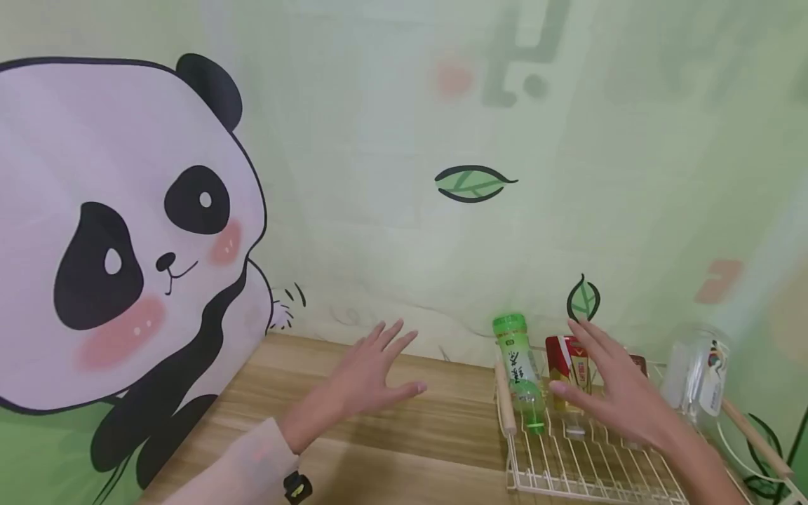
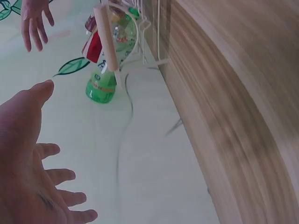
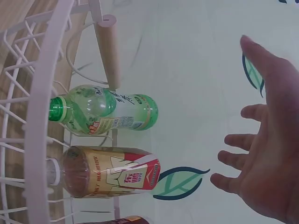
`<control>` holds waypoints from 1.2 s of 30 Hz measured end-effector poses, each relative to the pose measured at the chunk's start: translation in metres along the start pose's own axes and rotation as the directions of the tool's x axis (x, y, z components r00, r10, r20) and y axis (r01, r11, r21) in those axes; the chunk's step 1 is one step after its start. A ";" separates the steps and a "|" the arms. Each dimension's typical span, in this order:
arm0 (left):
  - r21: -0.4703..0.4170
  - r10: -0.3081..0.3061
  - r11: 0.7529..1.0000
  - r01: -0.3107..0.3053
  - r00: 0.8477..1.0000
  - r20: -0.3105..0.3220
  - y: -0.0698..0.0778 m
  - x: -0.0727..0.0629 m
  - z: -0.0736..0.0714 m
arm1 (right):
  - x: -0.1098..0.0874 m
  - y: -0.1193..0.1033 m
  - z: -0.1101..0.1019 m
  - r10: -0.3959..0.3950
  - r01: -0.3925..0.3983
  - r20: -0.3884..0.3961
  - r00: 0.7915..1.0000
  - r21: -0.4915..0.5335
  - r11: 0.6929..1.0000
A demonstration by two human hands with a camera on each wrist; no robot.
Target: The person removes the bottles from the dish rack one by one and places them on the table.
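Hovering above the table [image 1: 457, 421], the left hand [image 1: 372, 375] is holding fingers spread; the right hand [image 1: 625, 396] (spread too!) is hanging near bottles [image 3: 110, 172] in the rack [image 3: 36, 149].

Light is soft and diffuse, with a greenish cast over the backdrop [image 1: 379, 175]. A faint, blurry-edged shadow lies on the desk [image 1: 435, 438] below the left hand [image 1: 372, 375]. Glare streaks the clear bottle [image 1: 697, 382] beyond the right hand [image 1: 625, 396]; lettering [image 1: 543, 49] above both looks hazy. Wrist views are dimmer, softer.
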State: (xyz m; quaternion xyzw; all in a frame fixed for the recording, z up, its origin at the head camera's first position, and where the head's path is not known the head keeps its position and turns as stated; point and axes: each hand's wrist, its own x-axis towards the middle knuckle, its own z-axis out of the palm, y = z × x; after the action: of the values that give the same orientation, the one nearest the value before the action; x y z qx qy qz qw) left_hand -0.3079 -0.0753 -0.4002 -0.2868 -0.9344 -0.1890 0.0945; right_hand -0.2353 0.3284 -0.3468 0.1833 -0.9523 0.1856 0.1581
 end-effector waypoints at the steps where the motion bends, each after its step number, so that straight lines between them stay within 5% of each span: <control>1: -0.026 0.004 1.000 -0.004 1.000 -0.001 0.002 -0.001 0.001 | -0.001 0.001 0.000 -0.004 0.004 -0.001 1.000 0.037 0.999; 6: -0.196 0.014 0.980 -0.015 1.000 -0.007 0.020 -0.005 0.006 | -0.004 0.007 0.008 -0.004 0.008 -0.021 1.000 0.174 0.985; 11: -0.376 0.020 0.926 -0.022 1.000 -0.008 0.041 -0.009 0.019 | -0.001 0.006 0.026 0.038 -0.030 -0.027 0.999 0.245 0.969; 21: -0.572 -0.083 0.817 0.071 0.997 0.006 0.072 0.007 0.068 | 0.029 0.006 0.060 0.122 -0.151 0.100 0.988 0.389 0.909; 24: -0.647 -0.114 0.755 0.105 0.993 0.028 0.080 0.014 0.084 | 0.037 0.009 0.065 0.164 -0.212 0.154 0.974 0.392 0.895; 31: -0.825 -0.178 0.538 0.174 0.980 0.090 0.100 0.024 0.118 | 0.048 0.014 0.083 0.265 -0.335 0.224 0.938 0.386 0.860; 36: -0.873 -0.196 0.452 0.183 0.975 0.104 0.112 0.029 0.136 | 0.049 0.014 0.096 0.314 -0.392 0.250 0.916 0.388 0.834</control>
State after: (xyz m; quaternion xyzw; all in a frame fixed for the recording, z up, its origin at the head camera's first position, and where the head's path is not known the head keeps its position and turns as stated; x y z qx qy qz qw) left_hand -0.2765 0.0801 -0.4828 -0.1877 -0.7307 -0.6513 -0.0817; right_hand -0.3067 0.2866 -0.4174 0.0498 -0.9150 0.4003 -0.0079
